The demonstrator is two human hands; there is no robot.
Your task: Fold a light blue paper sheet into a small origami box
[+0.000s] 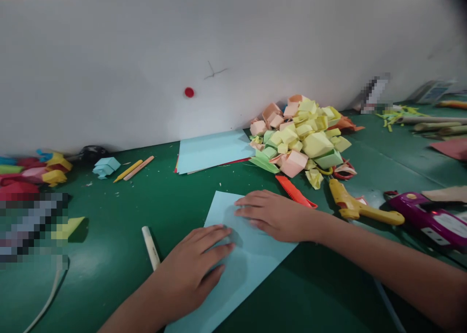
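Note:
A sheet of light blue paper (251, 274) lies at a slant on the green table in front of me. On its left part rests my left hand (199, 262), fingers apart and slightly bent. My right hand (272, 214) lies over the sheet's upper right part, its fingers stretched out to the left. Neither hand grips anything. Just left of my left hand is a white marker or pen (150, 248), its lower end hidden by my hand. A red-orange cutter (295, 192) lies just beyond my right wrist.
Behind the sheet, more blue paper (215, 150) lies against the white wall (127, 70). A heap of folded paper pieces (301, 133) stands back right. A yellow glue gun (359, 206) and a purple device (430, 219) are at right. Two pencils (133, 168) lie back left.

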